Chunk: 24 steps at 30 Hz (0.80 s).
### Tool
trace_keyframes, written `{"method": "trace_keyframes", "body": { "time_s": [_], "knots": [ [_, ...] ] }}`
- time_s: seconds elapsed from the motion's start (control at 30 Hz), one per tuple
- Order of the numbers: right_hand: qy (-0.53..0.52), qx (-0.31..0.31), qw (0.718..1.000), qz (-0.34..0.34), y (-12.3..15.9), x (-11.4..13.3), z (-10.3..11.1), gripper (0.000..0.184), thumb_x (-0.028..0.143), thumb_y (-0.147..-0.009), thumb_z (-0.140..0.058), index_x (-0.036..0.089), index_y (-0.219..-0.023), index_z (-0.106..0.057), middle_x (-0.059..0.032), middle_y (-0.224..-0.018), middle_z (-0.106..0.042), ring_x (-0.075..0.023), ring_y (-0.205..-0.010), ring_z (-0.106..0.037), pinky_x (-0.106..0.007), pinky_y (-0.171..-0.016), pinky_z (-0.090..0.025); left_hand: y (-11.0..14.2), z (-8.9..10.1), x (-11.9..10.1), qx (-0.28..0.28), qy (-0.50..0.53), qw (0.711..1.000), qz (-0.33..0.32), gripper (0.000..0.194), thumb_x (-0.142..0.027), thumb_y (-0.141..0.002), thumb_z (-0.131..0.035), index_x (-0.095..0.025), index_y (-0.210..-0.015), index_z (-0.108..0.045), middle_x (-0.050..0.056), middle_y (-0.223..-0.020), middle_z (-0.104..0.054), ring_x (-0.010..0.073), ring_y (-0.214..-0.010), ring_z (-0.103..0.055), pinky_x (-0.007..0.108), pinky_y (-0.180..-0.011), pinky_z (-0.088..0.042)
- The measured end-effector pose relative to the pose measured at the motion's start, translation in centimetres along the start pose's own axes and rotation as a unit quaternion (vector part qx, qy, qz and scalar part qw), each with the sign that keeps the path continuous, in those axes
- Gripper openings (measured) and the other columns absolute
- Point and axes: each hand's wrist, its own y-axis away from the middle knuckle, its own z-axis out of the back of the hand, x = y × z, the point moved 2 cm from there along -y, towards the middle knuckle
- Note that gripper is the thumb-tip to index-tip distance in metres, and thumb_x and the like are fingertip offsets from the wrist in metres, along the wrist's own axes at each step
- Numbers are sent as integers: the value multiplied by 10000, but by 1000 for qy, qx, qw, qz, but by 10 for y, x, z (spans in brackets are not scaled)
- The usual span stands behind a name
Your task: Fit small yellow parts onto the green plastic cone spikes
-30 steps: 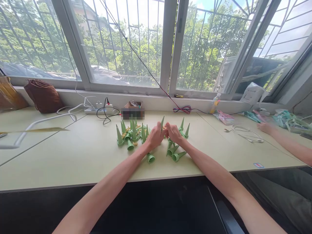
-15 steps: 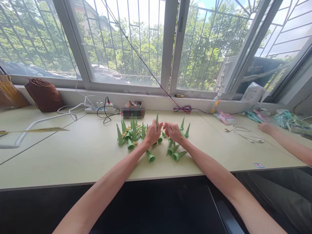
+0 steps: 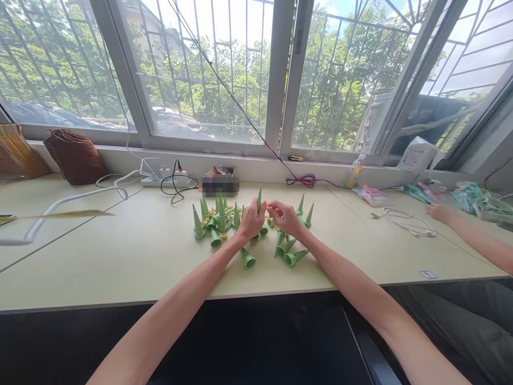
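Note:
My left hand [image 3: 250, 222] is closed around a green plastic cone spike [image 3: 259, 199], holding it upright with the tip pointing up. My right hand [image 3: 285, 218] sits just to its right, fingers pinched on a small yellowish part near the cone's side. Both hands hover over a pale tabletop [image 3: 120, 256]. A cluster of green cones with small yellow pieces [image 3: 214, 222] stands and lies left of my hands. More green cones [image 3: 290, 251] lie below and right of my right hand, and one lies alone [image 3: 247, 259] in front.
A power strip with cables [image 3: 164, 181] and a small cardboard box [image 3: 219, 176] sit by the window sill. A brown bag [image 3: 74, 156] rests far left. Another person's arm [image 3: 468, 235] reaches onto the table at right, near white earphones [image 3: 404, 220] and plastic packets [image 3: 371, 193].
My hands were pressed together on the cone a second ago; they have drawn slightly apart, the left hand raising the cone upright, the right pinching beside it.

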Motion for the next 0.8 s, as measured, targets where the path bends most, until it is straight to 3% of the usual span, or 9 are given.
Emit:
{"method": "trace_keyframes", "body": {
  "time_s": [0.27,0.4,0.57,0.8],
  "knots": [
    [19,11,999,26,-2,1,-2,285,419,-933,-454,191,-976,-621,-25,-763,-649,-117,-624,-562,-221,-589,-441,1,-2,0,-19,44,999,13,393,-515,-970,-294,-205,-758,-410,-30,-566,-460,114,-499,-405,259,-534,-316],
    [53,3,997,48,-2,0,-2,286,417,-948,-448,197,-929,-631,-26,-787,-655,-117,-641,-546,-226,-624,-435,1,-1,-4,-12,97,995,28,489,-557,-973,-189,-203,-739,-431,-21,-554,-457,120,-508,-440,268,-548,-350],
    [88,-5,994,67,-1,0,-1,282,433,-957,-447,205,-950,-612,-32,-802,-647,-127,-663,-541,-231,-649,-423,1,0,-6,-9,139,989,44,519,-576,-965,-189,-195,-737,-458,-17,-556,-461,120,-515,-445,268,-548,-377],
    [151,5,982,110,2,3,0,275,379,-985,-389,207,-851,-557,-35,-797,-598,-128,-653,-485,-227,-639,-378,2,1,-5,-6,109,993,41,521,-562,-972,-181,-192,-755,-477,-30,-505,-439,121,-503,-453,262,-562,-370]
  ]
}}
